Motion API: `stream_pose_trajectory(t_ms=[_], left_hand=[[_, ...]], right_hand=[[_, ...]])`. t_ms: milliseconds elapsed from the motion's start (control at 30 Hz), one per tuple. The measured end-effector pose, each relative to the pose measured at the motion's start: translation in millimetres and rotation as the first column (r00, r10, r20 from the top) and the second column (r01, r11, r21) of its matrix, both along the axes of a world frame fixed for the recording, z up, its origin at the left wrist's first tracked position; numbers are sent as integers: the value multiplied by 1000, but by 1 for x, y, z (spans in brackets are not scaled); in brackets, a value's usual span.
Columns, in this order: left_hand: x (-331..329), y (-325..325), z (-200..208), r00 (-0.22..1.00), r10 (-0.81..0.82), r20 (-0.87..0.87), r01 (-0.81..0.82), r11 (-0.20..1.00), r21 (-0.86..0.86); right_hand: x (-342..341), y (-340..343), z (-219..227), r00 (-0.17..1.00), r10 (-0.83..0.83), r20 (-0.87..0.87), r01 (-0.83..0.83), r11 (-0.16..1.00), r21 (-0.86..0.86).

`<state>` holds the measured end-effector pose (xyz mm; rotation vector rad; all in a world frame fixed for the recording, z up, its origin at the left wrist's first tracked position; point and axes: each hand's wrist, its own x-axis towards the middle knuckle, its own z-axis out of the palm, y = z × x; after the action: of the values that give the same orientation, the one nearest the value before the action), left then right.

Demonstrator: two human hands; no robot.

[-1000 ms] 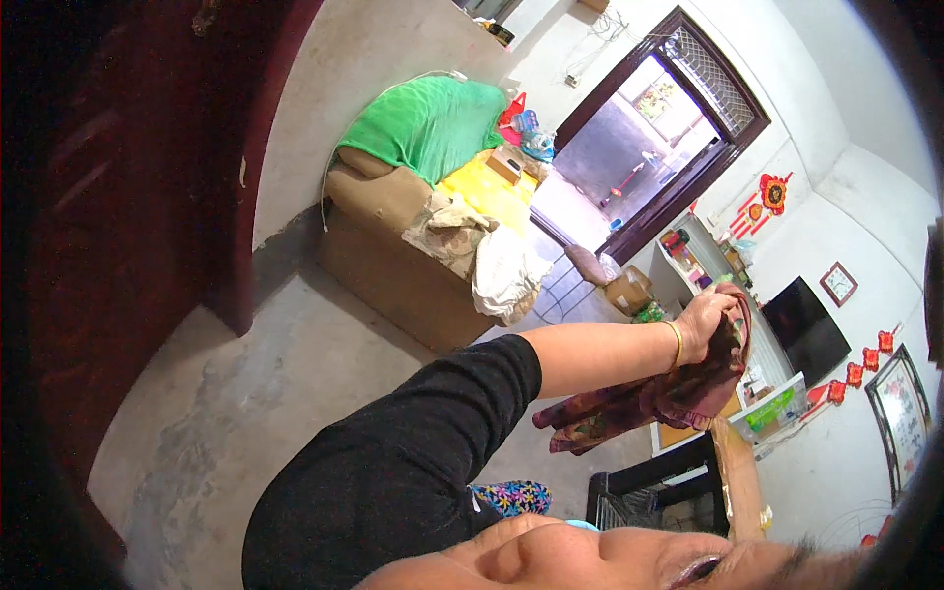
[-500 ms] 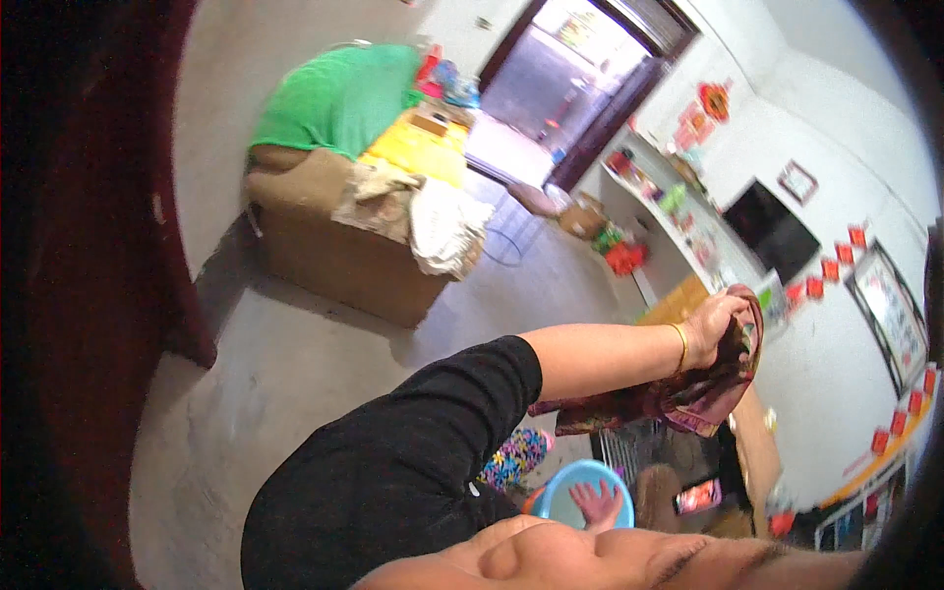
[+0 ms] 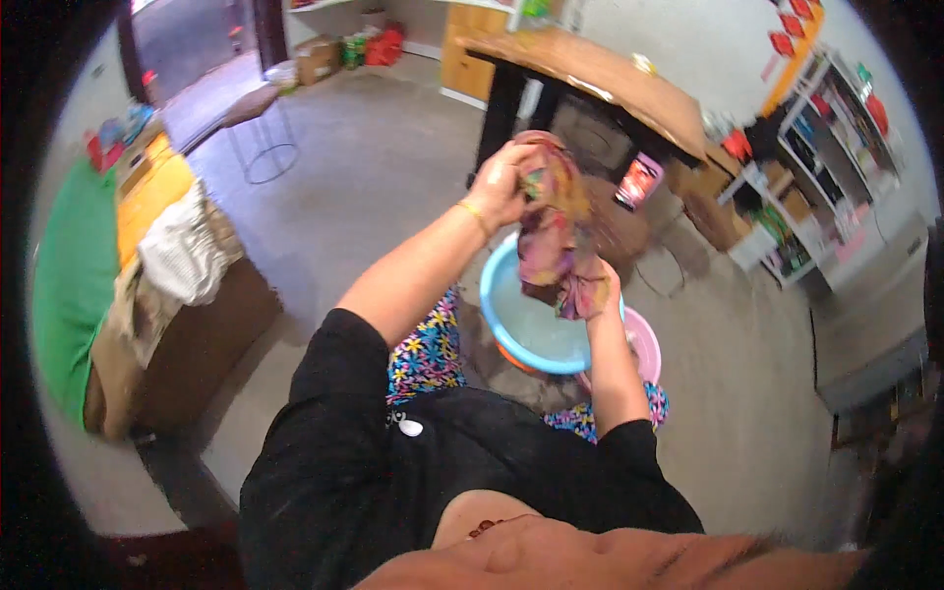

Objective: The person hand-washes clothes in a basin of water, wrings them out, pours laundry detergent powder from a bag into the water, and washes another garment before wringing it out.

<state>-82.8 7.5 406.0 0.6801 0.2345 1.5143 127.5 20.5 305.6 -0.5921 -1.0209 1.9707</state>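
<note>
We hold the cloth (image 3: 551, 241) up over the blue tub (image 3: 491, 303), left hand (image 3: 500, 185) closed on one end and right hand (image 3: 606, 295) closed on the other, probably so any drips land inside.

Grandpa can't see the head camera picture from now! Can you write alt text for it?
A person's left hand and right hand hold a bunched, patterned reddish cloth over a light-blue basin. A pink basin sits beside it, with a lit phone farther off.
</note>
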Motion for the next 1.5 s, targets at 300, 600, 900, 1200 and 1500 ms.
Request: stream_pose_trajectory(t_ms=[300, 600, 900, 1200, 1500], left_hand=[[30, 32, -78, 970, -132, -206, 79, 966, -246], [34, 39, -124, 940, -228, -253, 87, 879, -468], [58, 26, -110, 972, -211, -106, 128, 848, -515], [46, 10, -83, 914, -356, -195, 230, 850, -473], [49, 13, -69, 854, -326, -406, 137, 893, -428]], right_hand=[[90, 57, -72, 995, 68, -72, -68, 998, 2], [81, 18, -61, 314, -343, 885, -98, 916, 390], [6, -39, 0, 501, -781, 373, -121, 363, 924], [50, -1, -17, 940, -302, 157, 189, 846, 499], [66, 11, 13, 960, -165, -226, 115, 969, -217]])
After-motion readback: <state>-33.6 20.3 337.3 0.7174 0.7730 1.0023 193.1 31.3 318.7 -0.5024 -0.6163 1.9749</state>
